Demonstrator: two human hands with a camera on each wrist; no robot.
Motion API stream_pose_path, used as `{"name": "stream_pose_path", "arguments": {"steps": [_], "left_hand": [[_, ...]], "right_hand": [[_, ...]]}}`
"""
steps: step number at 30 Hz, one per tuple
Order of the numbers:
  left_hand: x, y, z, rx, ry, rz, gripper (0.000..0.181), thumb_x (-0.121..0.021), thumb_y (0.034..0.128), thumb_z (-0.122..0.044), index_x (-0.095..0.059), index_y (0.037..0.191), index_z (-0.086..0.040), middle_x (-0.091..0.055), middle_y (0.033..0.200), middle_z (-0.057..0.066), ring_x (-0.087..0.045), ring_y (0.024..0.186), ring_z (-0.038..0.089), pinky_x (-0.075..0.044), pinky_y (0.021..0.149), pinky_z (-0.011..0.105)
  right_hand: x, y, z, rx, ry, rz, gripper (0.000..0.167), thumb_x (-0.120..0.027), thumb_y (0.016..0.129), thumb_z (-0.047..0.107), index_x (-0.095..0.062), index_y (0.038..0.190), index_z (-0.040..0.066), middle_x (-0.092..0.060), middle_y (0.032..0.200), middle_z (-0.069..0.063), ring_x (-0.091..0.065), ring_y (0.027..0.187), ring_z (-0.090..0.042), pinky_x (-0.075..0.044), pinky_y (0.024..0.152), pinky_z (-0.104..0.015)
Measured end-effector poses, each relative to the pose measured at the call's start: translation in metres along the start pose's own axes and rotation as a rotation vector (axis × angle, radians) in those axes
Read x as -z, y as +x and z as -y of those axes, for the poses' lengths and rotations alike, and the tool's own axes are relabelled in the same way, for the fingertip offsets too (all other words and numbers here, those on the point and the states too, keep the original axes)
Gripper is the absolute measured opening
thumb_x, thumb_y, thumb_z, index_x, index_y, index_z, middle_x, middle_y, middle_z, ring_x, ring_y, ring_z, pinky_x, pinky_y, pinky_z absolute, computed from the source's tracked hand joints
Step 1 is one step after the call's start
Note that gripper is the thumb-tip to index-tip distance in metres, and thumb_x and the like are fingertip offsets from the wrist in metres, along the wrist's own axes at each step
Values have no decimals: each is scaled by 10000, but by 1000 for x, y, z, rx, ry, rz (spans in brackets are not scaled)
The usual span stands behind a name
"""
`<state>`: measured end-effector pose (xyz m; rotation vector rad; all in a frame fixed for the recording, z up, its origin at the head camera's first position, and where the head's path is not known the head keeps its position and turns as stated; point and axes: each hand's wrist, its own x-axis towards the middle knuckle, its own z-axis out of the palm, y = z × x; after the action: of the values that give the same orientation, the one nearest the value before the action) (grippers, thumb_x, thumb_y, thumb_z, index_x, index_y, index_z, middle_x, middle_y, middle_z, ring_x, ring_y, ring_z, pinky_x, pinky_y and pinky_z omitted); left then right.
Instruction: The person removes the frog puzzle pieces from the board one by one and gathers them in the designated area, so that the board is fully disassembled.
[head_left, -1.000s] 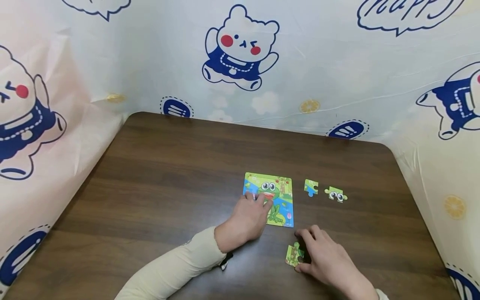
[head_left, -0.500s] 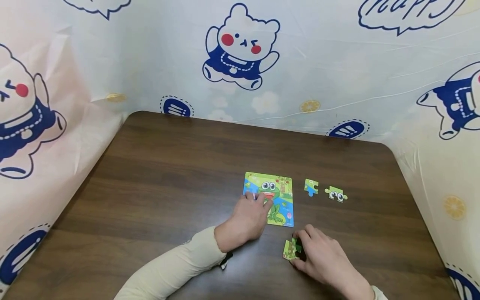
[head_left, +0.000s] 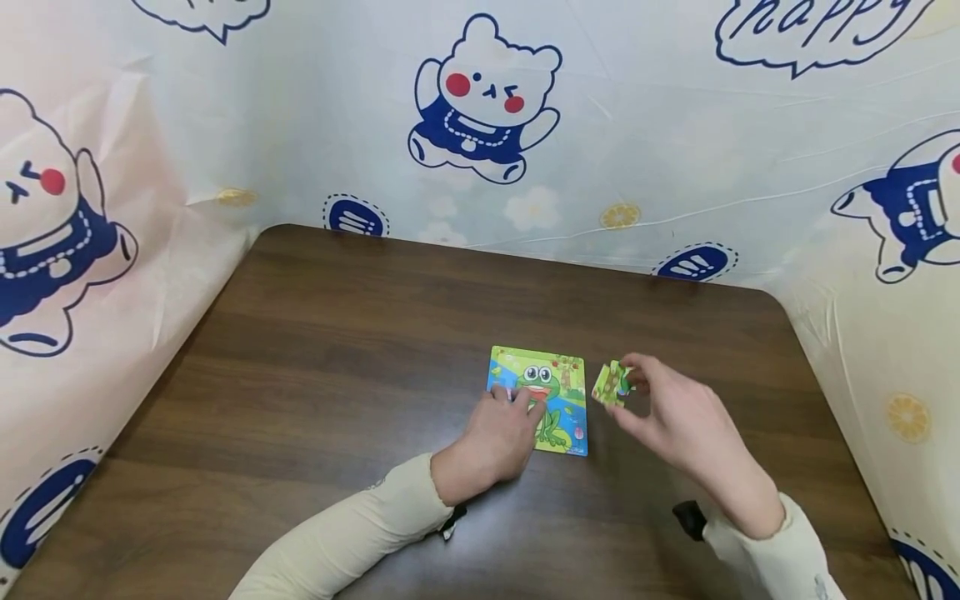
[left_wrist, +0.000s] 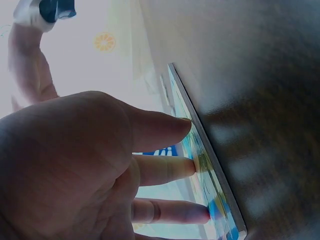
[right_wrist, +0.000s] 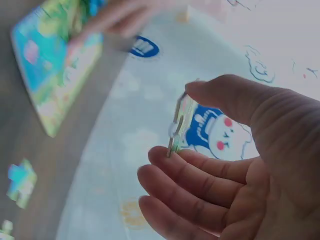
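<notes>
A square frog puzzle (head_left: 567,408) lies on the brown table, its lower left covered by my left hand (head_left: 498,433). In the left wrist view the fingers (left_wrist: 172,169) of this hand reach out fairly straight, their tips on the puzzle's face. My right hand (head_left: 686,417) pinches a green jigsaw piece (head_left: 606,385) between thumb and fingertips, just right of the puzzle. From the right wrist this jigsaw piece (right_wrist: 176,125) shows nearly edge-on. A blue-and-green jigsaw piece (right_wrist: 22,184) lies loose on the table below it, with another loose piece (right_wrist: 6,230) at the frame's edge.
The dark wooden table (head_left: 337,358) has rounded far corners. A pale cloth (head_left: 300,108) printed with cartoon bears hangs round its back and sides. In the head view my right hand hides most of the loose pieces.
My right hand has lifted the green jigsaw piece from near the front of the table and carried it away from me, over the loose pieces. The left hand stays on the puzzle.
</notes>
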<state>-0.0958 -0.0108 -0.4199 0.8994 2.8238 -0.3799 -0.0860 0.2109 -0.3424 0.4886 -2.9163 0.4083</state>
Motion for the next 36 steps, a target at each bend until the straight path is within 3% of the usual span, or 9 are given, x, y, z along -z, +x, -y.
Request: {"name": "stream_pose_path", "arguments": {"steps": [7,16,21,25,29,36], "left_hand": [[0,0,0,-6,12,-7,469,-534,1011,-418,-508,1442,-235,-555,1219,57,-606,993,293,-526,717,348],[0,0,-2,-3,12,-17,463,-540,1008,-435,-523,1428,-242,-556,1192,43,-603,968,284,-518,686,337],[-1,0,-1,-6,16,-6,486,-537,1008,-433,-505,1451,-236,-553,1217,48,-605,992,291,-528,708,341],[-1,0,-2,-5,14,-8,482,-534,1009,-437,-510,1448,-238,-557,1209,44,-608,1003,290,-531,714,343],[-1,0,-2,-6,13,-12,480,-522,1015,-435,-509,1454,-241,-558,1201,41,-611,1017,295,-532,714,346],[-3,1,-1,-10,27,-6,498,-522,1014,-427,-494,1475,-241,-562,1231,55,-615,1022,302,-535,715,344]], "right_hand": [[9,24,0,-13,-34,-6,623,-812,845,316,-587,1350,29,-757,1024,-135,-724,843,-248,-560,622,-450],[6,25,-8,-20,-79,-20,538,-816,833,350,-666,1256,54,-725,907,-76,-679,758,-202,-513,559,-395],[10,21,-25,-124,-64,10,539,-797,844,364,-660,1261,50,-733,993,-115,-695,821,-229,-512,563,-414],[16,14,-44,-217,-92,15,578,-759,876,411,-639,1301,38,-676,1238,-213,-683,991,-389,-534,631,-556],[20,7,-66,-313,-119,4,589,-729,893,453,-640,1290,26,-597,1367,-256,-615,1120,-491,-508,694,-642],[27,-3,-107,-485,-123,52,683,-616,935,581,-623,1304,6,-619,1274,-298,-618,963,-494,-469,541,-547]]}}
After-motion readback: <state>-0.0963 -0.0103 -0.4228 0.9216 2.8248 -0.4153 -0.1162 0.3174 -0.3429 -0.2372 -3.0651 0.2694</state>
